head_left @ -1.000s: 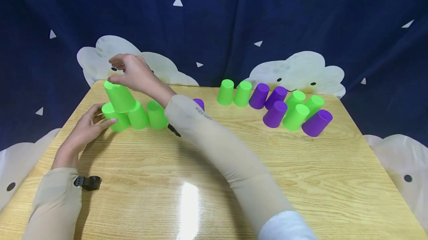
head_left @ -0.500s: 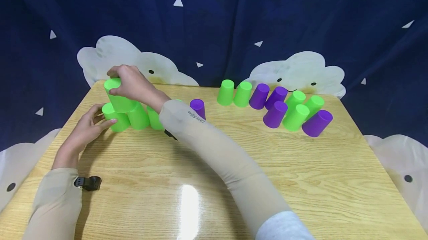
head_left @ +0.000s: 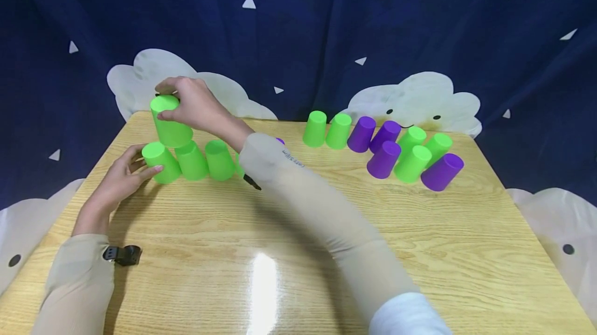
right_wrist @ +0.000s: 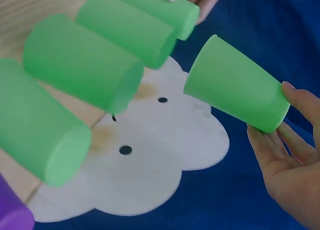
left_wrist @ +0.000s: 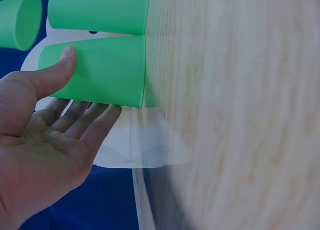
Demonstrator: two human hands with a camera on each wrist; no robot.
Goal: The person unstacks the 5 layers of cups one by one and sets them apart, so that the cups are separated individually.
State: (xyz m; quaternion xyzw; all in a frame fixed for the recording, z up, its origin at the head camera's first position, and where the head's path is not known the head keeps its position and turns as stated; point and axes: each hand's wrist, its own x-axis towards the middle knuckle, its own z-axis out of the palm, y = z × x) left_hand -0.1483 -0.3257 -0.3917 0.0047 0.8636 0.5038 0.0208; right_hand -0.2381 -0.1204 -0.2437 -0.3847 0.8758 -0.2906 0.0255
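Note:
In the head view my right hand (head_left: pixel 198 104) pinches an upside-down green cup (head_left: pixel 173 131) near its closed end, thumb in front and fingers behind. That cup is raised over the left end of a row of upturned green cups; a gap below it shows in the right wrist view. My left hand (head_left: pixel 115 182) holds the leftmost cup (left_wrist: pixel 95 72) of the row, its thumb on the near side and fingers round the other. Beside it stand a second green cup (head_left: pixel 192 163) and a third (head_left: pixel 219 161). The right sleeve partly hides a fourth.
A purple cup (right_wrist: pixel 12 207) ends the row, mostly behind the right sleeve in the head view. Farther right on the wooden table (head_left: pixel 186 273) stand several upturned green and purple cups (head_left: pixel 383 159). A dark blue curtain (head_left: pixel 298 39) with cloud shapes hangs behind.
The right hand has come down onto the top green cup, gripped it and lifted it off the two cups beneath. The left hand has stayed on the leftmost cup.

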